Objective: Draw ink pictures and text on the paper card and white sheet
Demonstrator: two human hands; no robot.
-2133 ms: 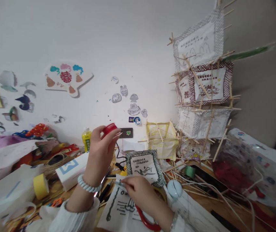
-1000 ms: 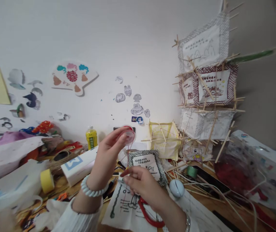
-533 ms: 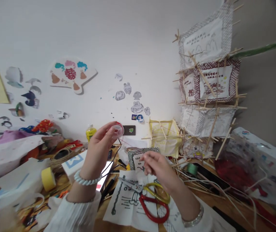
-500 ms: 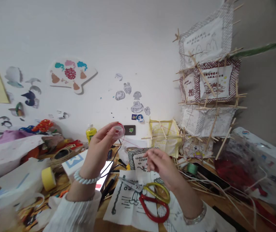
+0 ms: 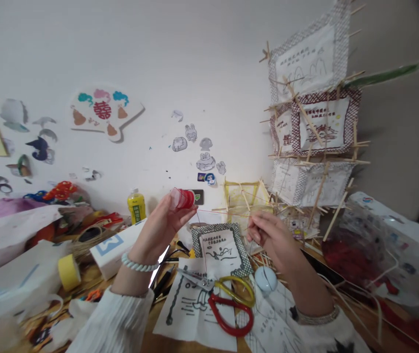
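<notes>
My left hand (image 5: 163, 220) is closed around a clear-ended spool of red thread (image 5: 184, 198), raised above the table. From the spool a red thread (image 5: 224, 213) runs across to my right hand (image 5: 268, 233), whose fingertips are pinched on it. Below and between my hands lies a pair of scissors (image 5: 233, 299) with one yellow and one red handle, blades pointing left. Under the scissors is a white sheet with black drawings (image 5: 190, 318). Just behind it sits a drawn picture with a dark checked border (image 5: 222, 250).
At the right stands a tall stick-and-paper tower (image 5: 323, 122), beside a smaller yellow stick frame (image 5: 248, 201). A white ball (image 5: 266, 279) sits below my right wrist. Leftward are a yellow bottle (image 5: 136, 206), a white box (image 5: 115, 250) and a yellow tape roll (image 5: 68, 272). White cables (image 5: 359, 309) cross the right side.
My left hand has turned the spool sideways, showing its red winding. My right hand has moved right and slightly up, with thread now stretched between the hands. The white ball has come into view.
</notes>
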